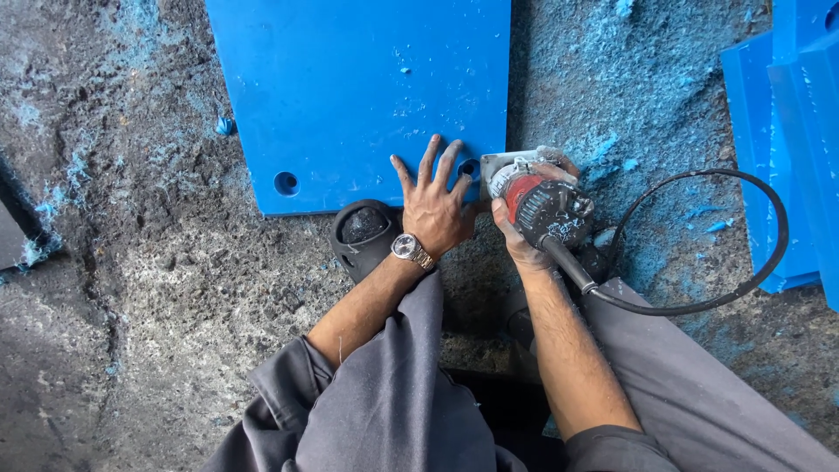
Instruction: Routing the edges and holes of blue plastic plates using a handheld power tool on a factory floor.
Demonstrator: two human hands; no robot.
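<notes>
A rough grey concrete floor, strewn with blue plastic shavings, lay under me as I crouched over the work. My left hand was spread flat, fingers fanned apart, pressing down on the near edge of a large flat blue plastic sheet; a silver metal wristwatch sat on that wrist. My right hand was clamped around the body of a small red-and-black electric trim router, whose pale square base plate sat at the sheet's near right corner, touching its edge. The two hands were just beside each other, the left on the sheet and the right on the tool. A round hole showed in the sheet near its left corner, and another lay partly hidden between my fingers and the router base. A black power cord ran from the router's rear, looped out to the right and curved back across my grey trouser leg. A black rubber clog showed just below the sheet's edge, beside my left wrist. More blue plastic slabs lay stacked at the far right.
</notes>
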